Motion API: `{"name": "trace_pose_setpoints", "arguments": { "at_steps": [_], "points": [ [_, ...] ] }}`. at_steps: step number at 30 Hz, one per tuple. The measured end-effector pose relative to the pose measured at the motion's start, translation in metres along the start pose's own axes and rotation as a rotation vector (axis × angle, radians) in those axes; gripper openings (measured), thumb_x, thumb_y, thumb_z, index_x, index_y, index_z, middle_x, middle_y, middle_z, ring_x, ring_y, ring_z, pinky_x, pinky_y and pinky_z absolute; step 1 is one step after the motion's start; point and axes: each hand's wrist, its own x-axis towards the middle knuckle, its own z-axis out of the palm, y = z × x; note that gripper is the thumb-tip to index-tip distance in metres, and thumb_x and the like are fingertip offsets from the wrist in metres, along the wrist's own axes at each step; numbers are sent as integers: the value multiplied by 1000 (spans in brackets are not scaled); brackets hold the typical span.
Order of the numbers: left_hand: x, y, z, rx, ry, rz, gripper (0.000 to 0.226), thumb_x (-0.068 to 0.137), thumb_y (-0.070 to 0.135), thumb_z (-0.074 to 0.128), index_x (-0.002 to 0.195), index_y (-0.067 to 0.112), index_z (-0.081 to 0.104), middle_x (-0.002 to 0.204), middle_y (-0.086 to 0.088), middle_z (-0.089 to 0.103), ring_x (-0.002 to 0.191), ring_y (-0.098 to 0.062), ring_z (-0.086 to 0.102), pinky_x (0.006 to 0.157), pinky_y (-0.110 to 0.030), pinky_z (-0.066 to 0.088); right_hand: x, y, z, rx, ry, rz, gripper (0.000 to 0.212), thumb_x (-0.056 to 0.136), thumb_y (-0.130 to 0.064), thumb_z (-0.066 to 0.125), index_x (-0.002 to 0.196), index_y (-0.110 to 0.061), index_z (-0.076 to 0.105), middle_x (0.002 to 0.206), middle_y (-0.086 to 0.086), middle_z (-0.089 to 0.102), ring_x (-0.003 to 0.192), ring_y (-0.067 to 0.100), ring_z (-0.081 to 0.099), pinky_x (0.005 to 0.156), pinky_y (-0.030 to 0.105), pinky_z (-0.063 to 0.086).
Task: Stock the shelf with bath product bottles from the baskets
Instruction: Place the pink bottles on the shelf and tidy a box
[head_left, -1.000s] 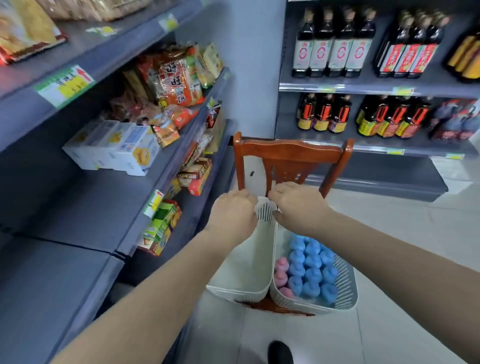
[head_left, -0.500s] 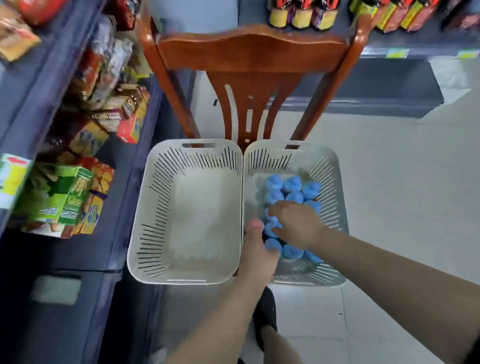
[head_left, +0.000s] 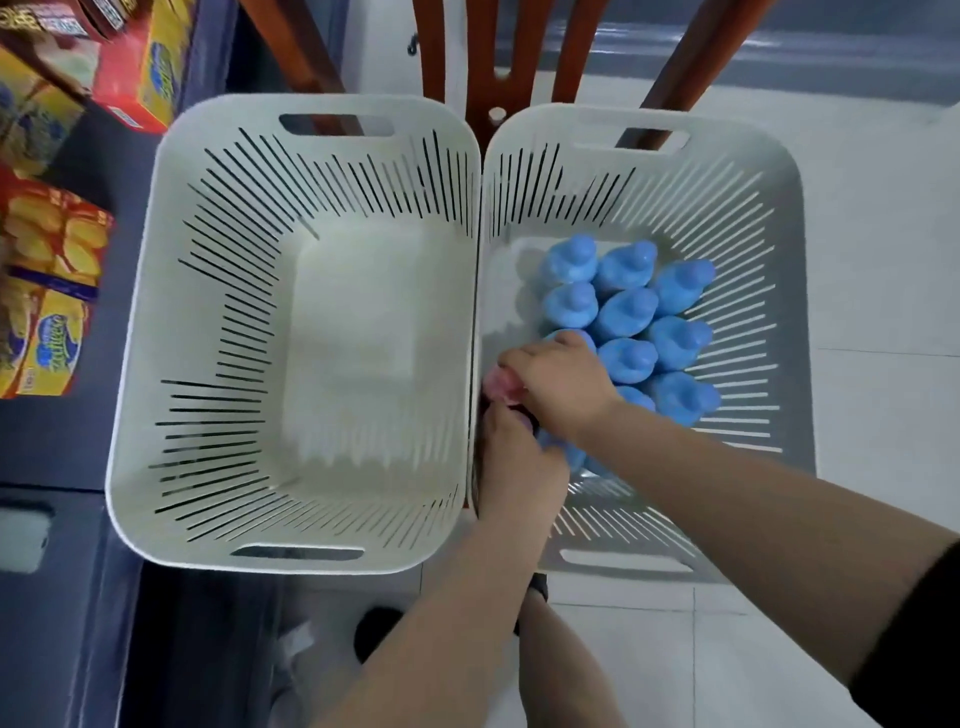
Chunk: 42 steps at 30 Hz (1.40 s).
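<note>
Two white slotted baskets stand side by side on a wooden chair. The left basket holds nothing. The right basket holds several blue bottles standing upright, plus a pink bottle at its left wall. My right hand reaches down with its fingers curled round the pink bottle's top. My left hand is just below it, against the basket's left wall, fingers curled down onto something I cannot make out.
The wooden chair back rises behind the baskets. A dark shelf unit runs along the left with boxed snacks. Light tiled floor lies to the right, and a shoe shows below.
The view has dropped closer over the baskets. Both hands went from the far rims down into the right basket, and my right hand now grips the pink bottle.
</note>
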Motion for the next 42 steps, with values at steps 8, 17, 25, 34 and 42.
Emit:
{"name": "trace_pose_setpoints", "arguments": {
  "at_steps": [8, 17, 25, 34, 42],
  "points": [
    [-15, 22, -15, -73, 80, 174, 53, 68, 16, 43, 116, 39, 46, 102, 10, 59, 94, -21, 62, 80, -43, 53, -19, 15, -40, 197, 145, -20, 22, 86, -31, 50, 95, -15, 62, 82, 1, 66, 81, 28, 57, 85, 35, 36],
    [-72, 90, -69, -139, 162, 441, 44, 79, -3, 59, 118, 16, 53, 111, 4, 50, 96, -8, 50, 74, -8, 35, -62, 2, -168, 474, 353, -35, 34, 89, -16, 60, 122, -5, 56, 114, 9, 62, 102, 24, 58, 88, 31, 42],
    [-151, 145, -171, -217, 127, 659, 41, 76, -1, 69, 107, 22, 54, 96, 14, 59, 83, -2, 57, 74, -13, 48, -95, -71, -297, 563, 473, -165, 26, 94, -15, 52, 119, -7, 55, 107, 0, 58, 92, 10, 50, 75, 14, 38],
    [-274, 161, -314, -160, 363, 830, 34, 77, 4, 73, 103, 17, 56, 85, 5, 59, 71, -10, 56, 65, -10, 46, -115, -210, -418, 803, 496, -446, 25, 91, -11, 58, 116, -11, 58, 100, -9, 59, 85, -9, 54, 79, 7, 40],
    [-391, 139, -426, -153, 638, 884, 33, 76, 7, 76, 95, 26, 56, 88, 7, 61, 72, -9, 58, 67, -18, 48, -128, -349, -492, 906, 435, -798, 29, 89, -9, 60, 104, -33, 55, 101, -19, 62, 91, -13, 58, 84, 10, 45]
  ]
}}
